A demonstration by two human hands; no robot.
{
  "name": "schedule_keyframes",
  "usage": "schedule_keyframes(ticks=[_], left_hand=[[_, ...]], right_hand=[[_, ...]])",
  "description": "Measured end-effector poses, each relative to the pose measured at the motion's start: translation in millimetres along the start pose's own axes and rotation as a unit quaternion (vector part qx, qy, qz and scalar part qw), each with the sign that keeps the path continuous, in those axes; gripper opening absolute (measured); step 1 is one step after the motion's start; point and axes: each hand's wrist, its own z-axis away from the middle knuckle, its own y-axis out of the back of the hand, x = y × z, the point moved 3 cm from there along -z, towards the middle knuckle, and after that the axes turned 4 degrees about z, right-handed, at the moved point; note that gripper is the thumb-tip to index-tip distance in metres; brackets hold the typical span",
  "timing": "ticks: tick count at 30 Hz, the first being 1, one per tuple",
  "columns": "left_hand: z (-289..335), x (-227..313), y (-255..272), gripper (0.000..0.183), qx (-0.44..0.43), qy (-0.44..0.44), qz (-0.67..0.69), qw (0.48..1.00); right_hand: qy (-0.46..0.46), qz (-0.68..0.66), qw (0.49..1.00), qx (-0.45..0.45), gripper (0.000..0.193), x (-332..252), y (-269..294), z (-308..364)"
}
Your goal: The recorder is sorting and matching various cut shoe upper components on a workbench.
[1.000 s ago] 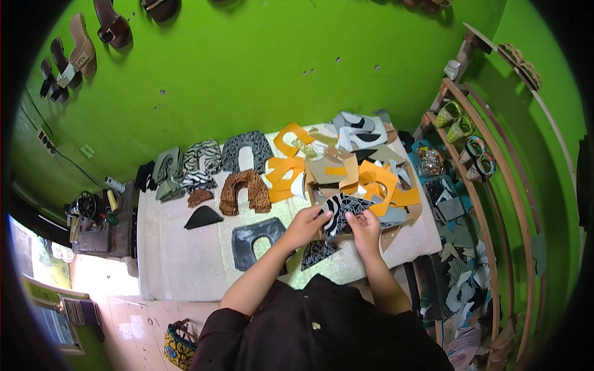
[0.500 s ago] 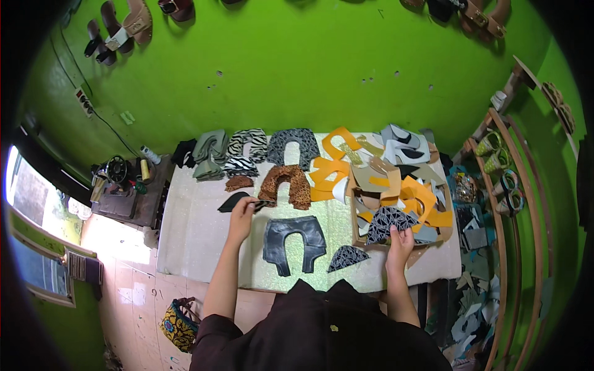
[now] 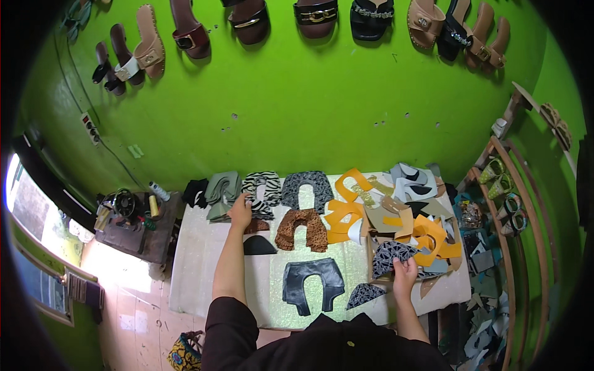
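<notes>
My left hand (image 3: 240,212) reaches to the back left of the table, over the small zebra-print pieces (image 3: 260,211) below the zebra-print stack (image 3: 266,183). Its fingers are bent together, and what they hold is hidden. Below it lie a brown leopard-print half-round piece (image 3: 257,226) and a black half-round piece (image 3: 260,245). My right hand (image 3: 405,273) pinches a black-and-grey patterned piece (image 3: 392,256) at the near edge of the box of scraps (image 3: 373,268). A similar patterned half-round piece (image 3: 366,295) lies nearby, right of the black U-shaped leather pieces (image 3: 314,276).
Leopard-print U-shaped pieces (image 3: 301,229), grey patterned ones (image 3: 307,187) and green folded pieces (image 3: 223,191) line the table (image 3: 201,275). Yellow pieces (image 3: 345,221) lie beside the box. A sewing machine (image 3: 125,203) stands left, a wooden rack (image 3: 504,247) right. Sandals (image 3: 315,17) hang above.
My left hand has moved away from the black half-round piece, up to the zebra-print pieces. My right hand still holds the patterned piece. The view has tilted upward, showing more hanging sandals.
</notes>
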Motion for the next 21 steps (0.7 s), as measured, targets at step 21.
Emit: schedule_keyframes(ticks=[21], left_hand=[[107.6,119.7,-29.8,0.030,0.056,-0.296,-0.004,0.954]], right_hand=[[-0.243,0.144,0.951,-0.126,0.014,21.2,30.8,70.9]])
